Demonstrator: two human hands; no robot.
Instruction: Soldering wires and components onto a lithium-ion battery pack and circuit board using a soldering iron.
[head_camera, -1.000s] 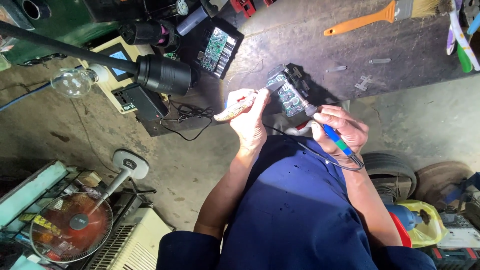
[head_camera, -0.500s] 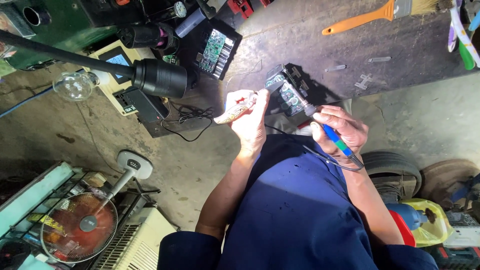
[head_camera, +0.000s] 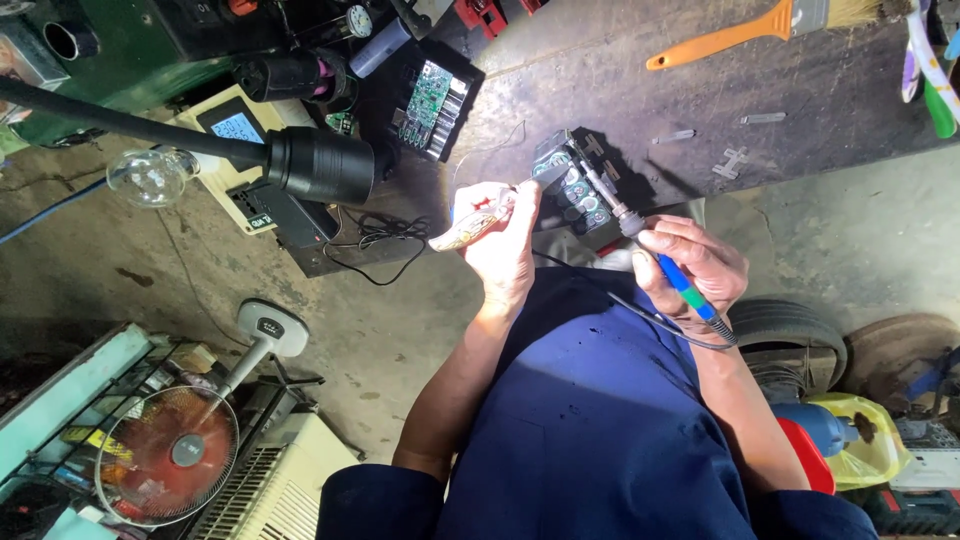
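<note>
Change since earlier frame: hands and pack sit almost where they were; the view has drifted slightly, and the fan at lower left shows further into frame.
Work piece: dark battery pack with round green-topped cells (head_camera: 572, 188), lying opened on the dark bench top (head_camera: 800, 110), just in front of the person's blue-clad lap.
Right hand (head_camera: 695, 268): closed around a blue-and-green-handled soldering iron (head_camera: 650, 255), tip resting on the cells.
Left hand (head_camera: 500, 240): closed on a pale, patterned handle-like tool (head_camera: 470, 228), fingertips at the pack's edge.
Risk, tip: a slip could bridge two cell tops and short them; lingering heat could damage a cell.
Risk, fingers: left fingertips lie near the hot tip, so a burn looks possible.
Risk, cord: black cord (head_camera: 680, 330) loops across the lap; a snag could jerk the iron.
Labels, cells: green rings, no wording legible.
Circuit board: green board in a black housing (head_camera: 432, 100), further up the bench.
Meter: cream box with a blue screen (head_camera: 237, 128), behind the black lamp head (head_camera: 320, 165).
Bag: yellow plastic bag (head_camera: 868, 440), lower right.
</note>
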